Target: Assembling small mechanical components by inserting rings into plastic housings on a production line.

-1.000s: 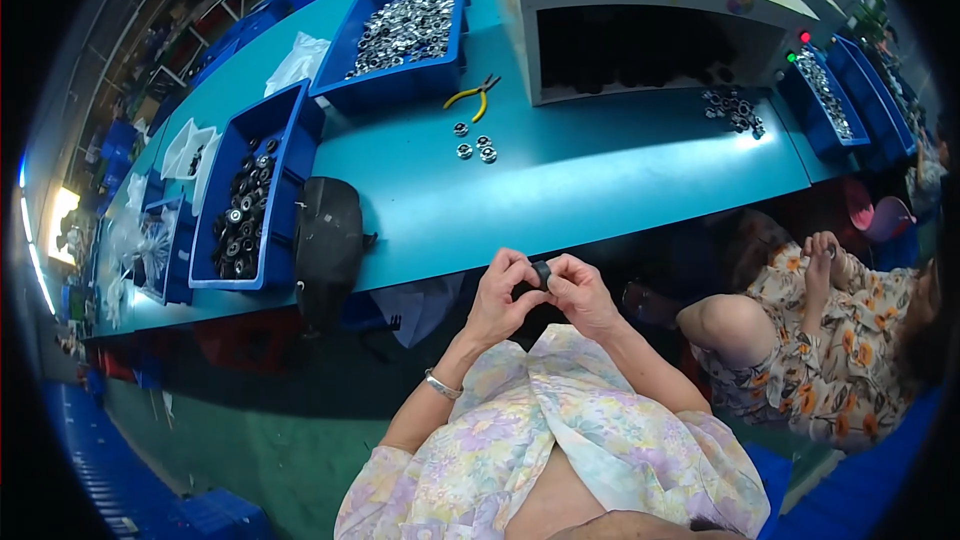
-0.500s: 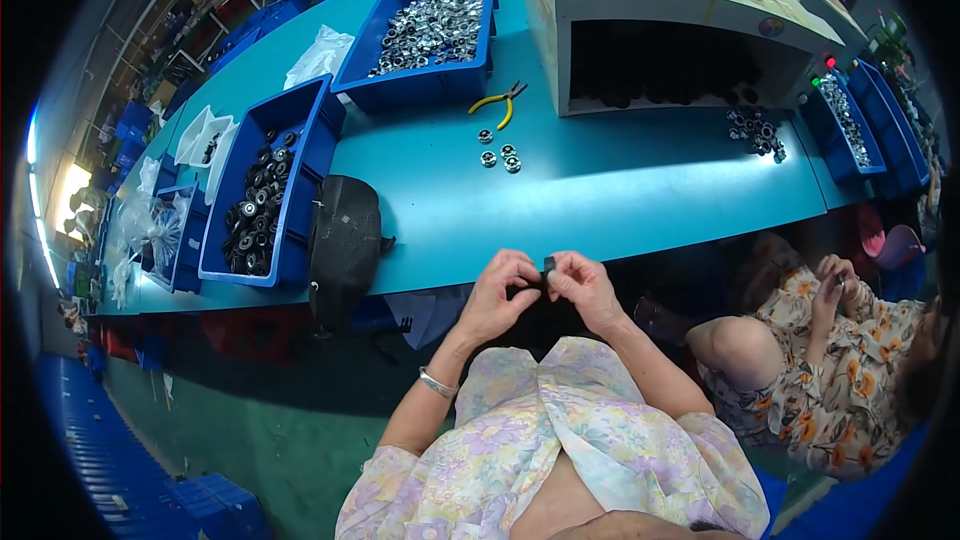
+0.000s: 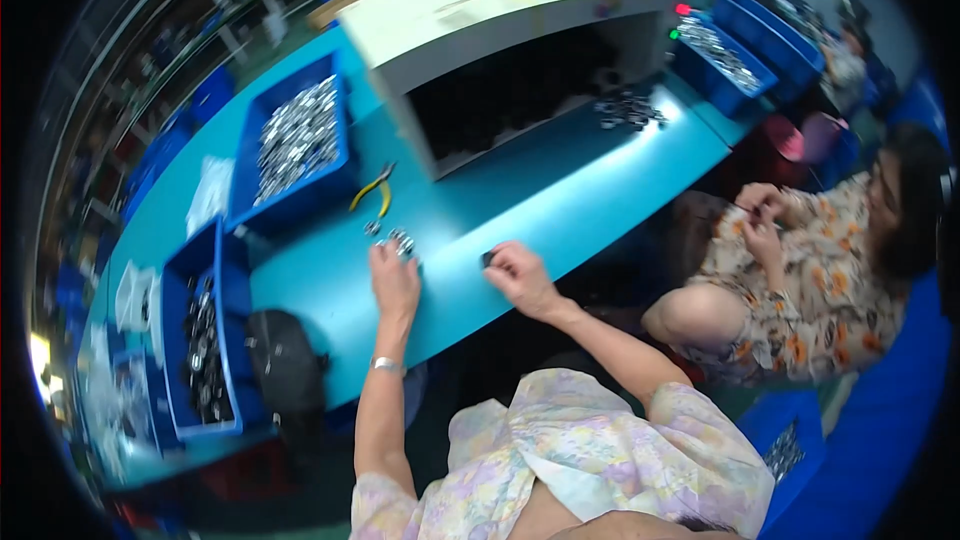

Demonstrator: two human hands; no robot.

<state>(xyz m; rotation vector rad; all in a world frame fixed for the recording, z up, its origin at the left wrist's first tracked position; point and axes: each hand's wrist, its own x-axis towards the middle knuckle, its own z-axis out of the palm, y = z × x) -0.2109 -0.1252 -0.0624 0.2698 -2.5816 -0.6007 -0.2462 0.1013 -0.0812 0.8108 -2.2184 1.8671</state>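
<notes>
My left hand (image 3: 396, 282) reaches forward over the table, its fingertips at a few small round silver parts (image 3: 403, 242). Blur hides whether those fingers have closed on one. One more silver part (image 3: 372, 228) lies just beyond them. My right hand (image 3: 526, 280) is raised near the table's front edge, with a small round black part (image 3: 488, 259) pinched between thumb and fingers. Past the silver parts lie yellow-handled pliers (image 3: 373, 198).
Blue bins hold silver parts (image 3: 300, 135) and black parts (image 3: 205, 350). A white open-fronted box (image 3: 480, 25) stands across the teal table (image 3: 460, 260), with dark parts (image 3: 630, 110) beside it. A black chair back (image 3: 285, 365) is at left. A co-worker (image 3: 800, 280) sits at right.
My hands have parted: the left went forward and left to the silver parts, while the right keeps the black part. The view has turned to the right.
</notes>
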